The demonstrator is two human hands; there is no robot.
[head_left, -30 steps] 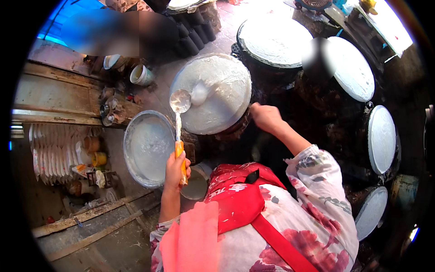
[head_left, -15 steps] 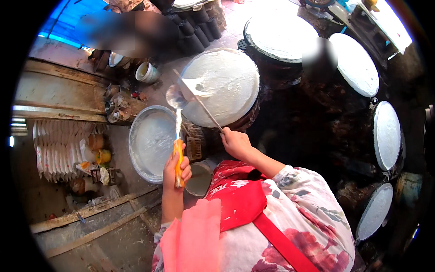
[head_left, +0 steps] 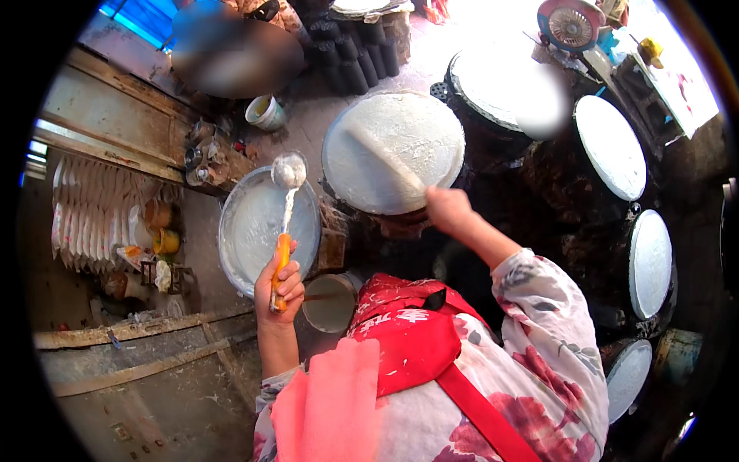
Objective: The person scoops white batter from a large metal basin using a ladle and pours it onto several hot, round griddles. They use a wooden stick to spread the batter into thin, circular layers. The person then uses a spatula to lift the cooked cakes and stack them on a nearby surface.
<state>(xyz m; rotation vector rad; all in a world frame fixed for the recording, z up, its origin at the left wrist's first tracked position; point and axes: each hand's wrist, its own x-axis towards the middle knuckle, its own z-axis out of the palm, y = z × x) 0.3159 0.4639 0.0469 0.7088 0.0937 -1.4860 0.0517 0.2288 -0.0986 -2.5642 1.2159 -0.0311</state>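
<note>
My left hand [head_left: 279, 283] is closed round the yellow-orange handle of a ladle [head_left: 289, 170], whose bowl and shaft are coated in white batter. The ladle's head is over the far right part of a wide metal basin [head_left: 228, 254] holding white batter. My right hand [head_left: 453, 209] grips one end of a long flat scraper [head_left: 390, 163], smeared by motion. The scraper reaches from the near right edge of a round griddle [head_left: 350, 185] across its layer of white batter. Whether the blade presses on the batter cannot be told.
More round griddles coated white, one at the far right [head_left: 612, 146] and one at right [head_left: 650, 266], curve around my right side. Black cylindrical briquettes [head_left: 354, 73] are stacked beyond. A small bucket [head_left: 265, 113], a pail [head_left: 329, 304] and a fan [head_left: 571, 27] stand nearby.
The ladle has moved left, away from the griddle to over the basin. My right hand has gone right with the scraper, which now crosses the griddle; the lump of batter there is spread out.
</note>
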